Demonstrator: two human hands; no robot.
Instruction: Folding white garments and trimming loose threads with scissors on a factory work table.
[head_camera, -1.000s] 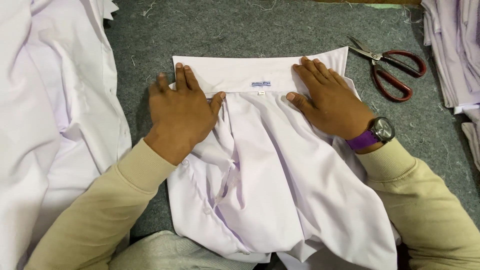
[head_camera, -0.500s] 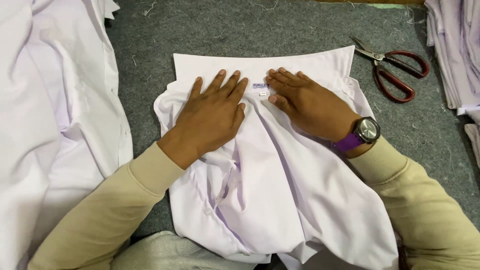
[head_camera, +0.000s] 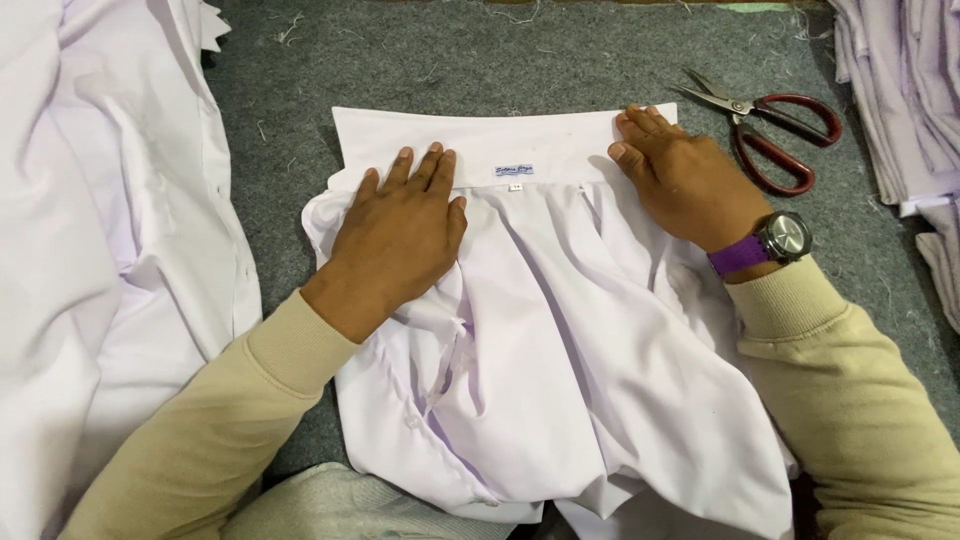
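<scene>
Hands (head_camera: 400, 225) spread apart on shirt (head_camera: 560, 380), scissors (head_camera: 770, 130) beside

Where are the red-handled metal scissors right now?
The red-handled metal scissors lie on the grey felt table at the upper right of the head view, just beyond the right hand, untouched.

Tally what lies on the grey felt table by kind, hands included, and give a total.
Hands pressing flat on the shirt: 2, left hand and right hand
White shirt under the hands: 1
Red-handled scissors: 1
Purple-strapped wristwatch: 1
Heaps of white cloth: 2, left heap and right stack
Total: 7
</scene>
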